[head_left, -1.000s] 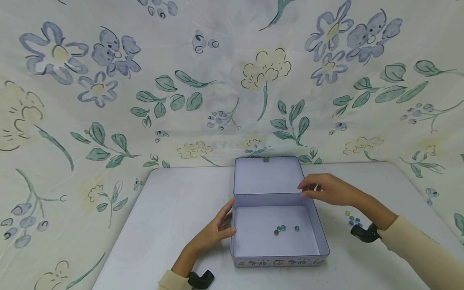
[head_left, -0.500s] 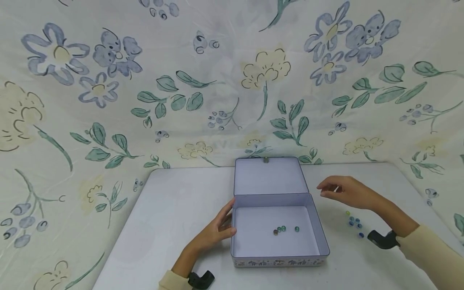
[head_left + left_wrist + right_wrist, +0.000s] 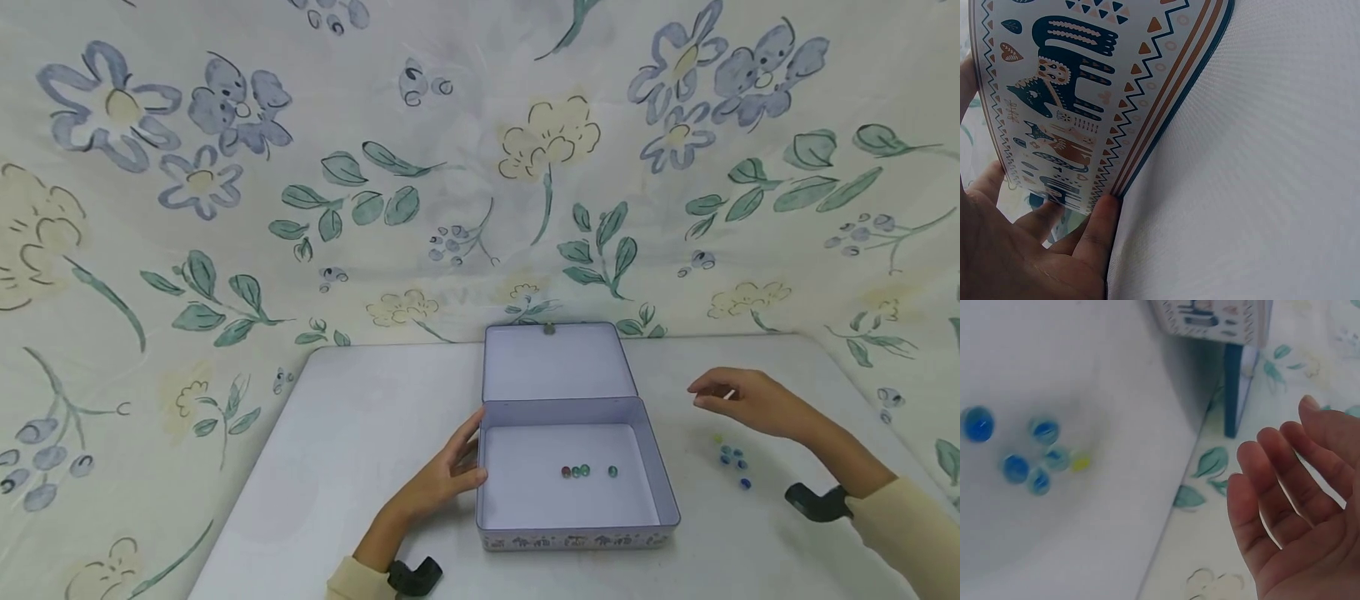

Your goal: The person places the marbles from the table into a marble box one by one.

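Judged step: steadying the box with one hand and dealing with the loose marbles with the other. My left hand (image 3: 441, 482) rests with thumb and fingers spread against the outside of the left wall of the box (image 3: 517, 487), touching it without wrapping round it. My right hand (image 3: 752, 400) is empty, fingers relaxed and slightly bent, held to the right of the box and touching no marble. The box stands mid-table, lid (image 3: 558, 362) turned back on the far side; inside lie a reddish-brown marble (image 3: 566, 472) and three green marbles (image 3: 586, 471). To the right on the table (image 3: 360, 417), just nearer than my right hand, sit a yellow marble (image 3: 717, 438) and five blue marbles (image 3: 745, 483). Technique, in my judgement: keep left pressure light, as shoving the wall could set the contents rolling; for any pickup, come straight down with thumb and fingertip either side of one marble, since a sideways brush could scatter the group. Compared with a second ago: right hand has left the far right corner of the box and moved right; the nearest blue marble is now uncovered; the reddish-brown one has shifted slightly; left hand unchanged.
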